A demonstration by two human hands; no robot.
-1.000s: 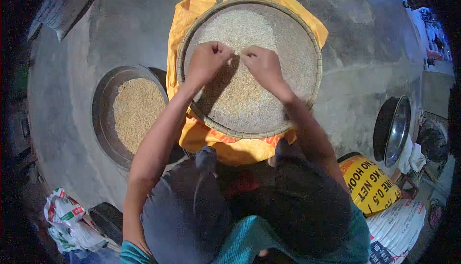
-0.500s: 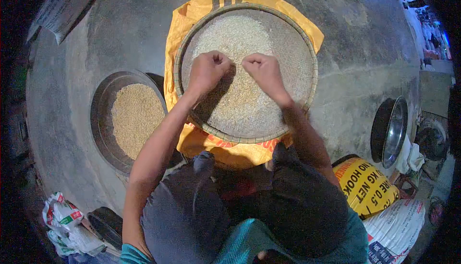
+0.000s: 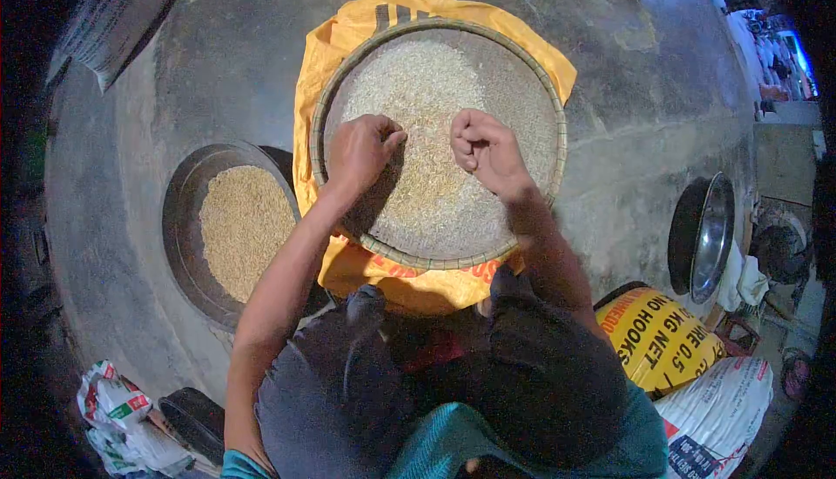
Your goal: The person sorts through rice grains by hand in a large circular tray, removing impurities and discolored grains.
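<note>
A round woven tray point(image 3: 562, 144) with a bamboo rim holds a spread of pale grain point(image 3: 418, 65), with yellower, husk-like grains point(image 3: 427, 157) through its middle. Over the left part of this spread is my left hand point(image 3: 359, 155), back upward, its thumb and fingers pinched together. My right hand point(image 3: 489, 150) is above the right part, rolled so that its curled fingers and part of the palm show. Whatever either hand may hold is too small or hidden to make out. A gap separates the two hands.
Beneath the tray lies an orange woven sack point(image 3: 305, 131). To the left, a dark basin point(image 3: 183, 244) contains brown grain point(image 3: 248, 231). A metal bowl point(image 3: 714, 235) leans at the right, near a yellow printed sack point(image 3: 657, 340) and a white sack point(image 3: 723, 414).
My hands have moved apart and slightly toward me. The right one has rolled, bringing its curled fingers into sight. The tray sits a little lower and further left in view.
</note>
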